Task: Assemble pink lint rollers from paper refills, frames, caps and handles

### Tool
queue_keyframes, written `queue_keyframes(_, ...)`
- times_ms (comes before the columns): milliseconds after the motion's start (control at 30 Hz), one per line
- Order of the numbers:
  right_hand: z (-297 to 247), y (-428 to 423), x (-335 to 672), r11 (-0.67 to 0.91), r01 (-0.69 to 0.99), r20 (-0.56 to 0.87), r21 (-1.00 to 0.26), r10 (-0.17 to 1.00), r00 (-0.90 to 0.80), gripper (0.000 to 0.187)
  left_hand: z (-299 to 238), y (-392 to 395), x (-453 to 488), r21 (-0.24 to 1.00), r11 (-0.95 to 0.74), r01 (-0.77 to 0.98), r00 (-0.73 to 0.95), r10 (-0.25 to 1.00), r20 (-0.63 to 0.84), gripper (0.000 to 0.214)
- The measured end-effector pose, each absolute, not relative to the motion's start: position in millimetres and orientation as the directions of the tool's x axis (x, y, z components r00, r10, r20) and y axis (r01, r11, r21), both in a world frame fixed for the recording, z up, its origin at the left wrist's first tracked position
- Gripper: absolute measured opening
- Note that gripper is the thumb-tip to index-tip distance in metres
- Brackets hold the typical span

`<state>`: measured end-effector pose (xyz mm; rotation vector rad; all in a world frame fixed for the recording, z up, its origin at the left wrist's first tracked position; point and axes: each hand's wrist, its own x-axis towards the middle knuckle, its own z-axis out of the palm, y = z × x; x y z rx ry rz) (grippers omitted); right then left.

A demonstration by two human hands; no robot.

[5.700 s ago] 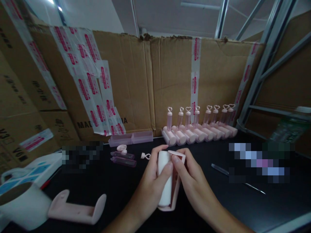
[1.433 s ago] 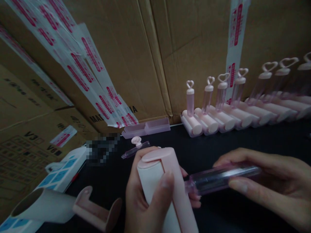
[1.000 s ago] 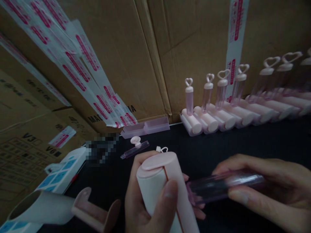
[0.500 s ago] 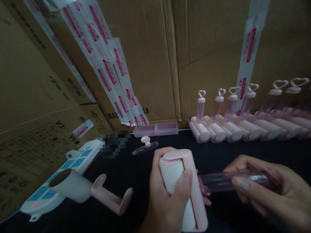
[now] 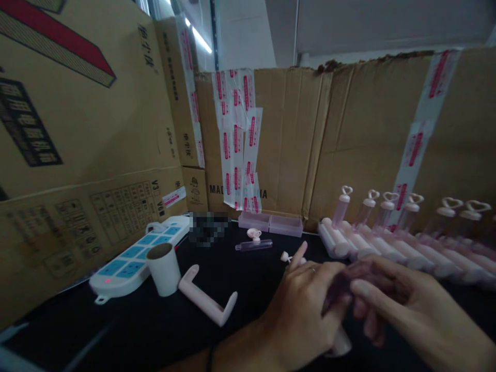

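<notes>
My left hand [image 5: 310, 305] is curled at the end of a translucent purple tube [image 5: 335, 293], its index finger stretched out. My right hand [image 5: 414, 310] grips the same tube from the right; blur and fingers hide most of it. Below my left hand, part of a pale pink piece [image 5: 341, 343] shows, mostly covered. Just past the left index finger lies a small pink cap [image 5: 285, 257], partly hidden. To the left, a pink U-shaped bracket [image 5: 207, 304] lies beside an upright white hollow roll [image 5: 165, 274].
A white power strip [image 5: 132, 263] runs along the left. Pink trays [image 5: 287, 226] stand at the back, with a clear tube [image 5: 256, 245] before them. Several pink rollers [image 5: 335, 240] with heart-topped tubes line the back right. Cardboard walls [image 5: 287, 150] enclose the table.
The view has tilted up. My left hand has moved from around the white-and-pink roller to the purple tube beside my right hand. The white roll now stands upright.
</notes>
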<state>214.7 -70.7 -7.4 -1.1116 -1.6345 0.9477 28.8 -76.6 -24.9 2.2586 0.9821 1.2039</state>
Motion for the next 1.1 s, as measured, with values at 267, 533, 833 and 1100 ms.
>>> queue_keyframes(267, -32.9, 13.3, 176.4, 0.632, 0.537, 0.423, -0.559, 0.774, -0.471, 0.018, -1.9, -57.5, 14.0, 0.847, -0.454, -0.276, -0.059, 0.888, 0.457, 0.014)
queue_keyframes(533, -85.3, 35.9, 151.8, 0.695, 0.624, 0.391, -0.357, 0.718, -0.576, 0.009, -1.5, -49.3, 9.7, 0.859, -0.423, -0.287, -0.048, 0.902, 0.428, 0.031)
queue_keyframes(833, -37.6, -12.4, 187.4, 0.509, 0.355, 0.371, -0.784, 0.843, -0.39, 0.036, 5.3, -61.2, 3.5, 0.795, -0.583, 0.169, 0.146, 0.812, 0.565, 0.024)
queue_keyframes(1100, 11.6, -62.1, 220.8, 0.406, 0.107, 0.353, -0.908, 0.876, -0.33, 0.038, 16.1, -77.2, 12.5, 0.458, -0.648, 0.608, 0.522, 0.761, 0.384, 0.018)
